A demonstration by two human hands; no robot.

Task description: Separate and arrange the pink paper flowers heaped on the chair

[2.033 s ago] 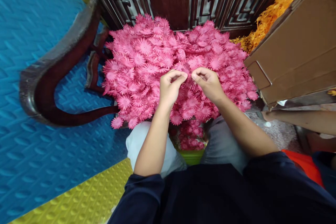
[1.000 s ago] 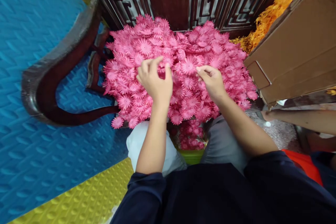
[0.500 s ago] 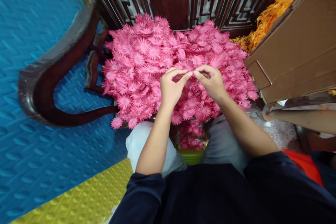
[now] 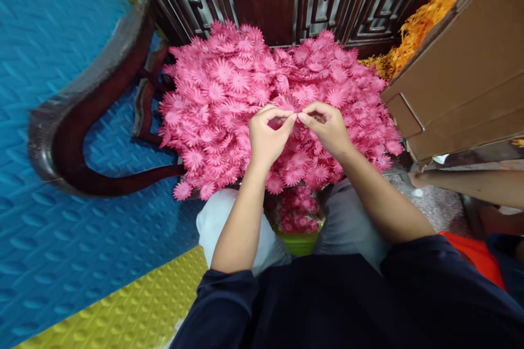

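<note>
A darker pink artificial flower piece (image 4: 290,102) is pinched between the fingertips of both hands, over a wide heap of pink artificial flower pieces (image 4: 221,73). My left hand (image 4: 269,130) has thumb and forefinger closed at its left edge. From the other side my right hand (image 4: 327,124) pinches it, the two thumbs almost meeting. The fingers hide the lower part of the held piece. Between my knees, more pink flower pieces (image 4: 298,210) lie lower down, above a green rim (image 4: 300,244).
A dark wooden armrest (image 4: 57,136) curves around the left side of the heap. Carved panels (image 4: 262,0) stand behind it. At right are a cardboard box (image 4: 462,71) and orange artificial petals (image 4: 434,2). Another person's bare limb (image 4: 470,185) reaches in at the right edge.
My right hand has shifted slightly left, and the thumbs are closer together. The held flower piece has moved a little left and now shows more spread above the fingertips.
</note>
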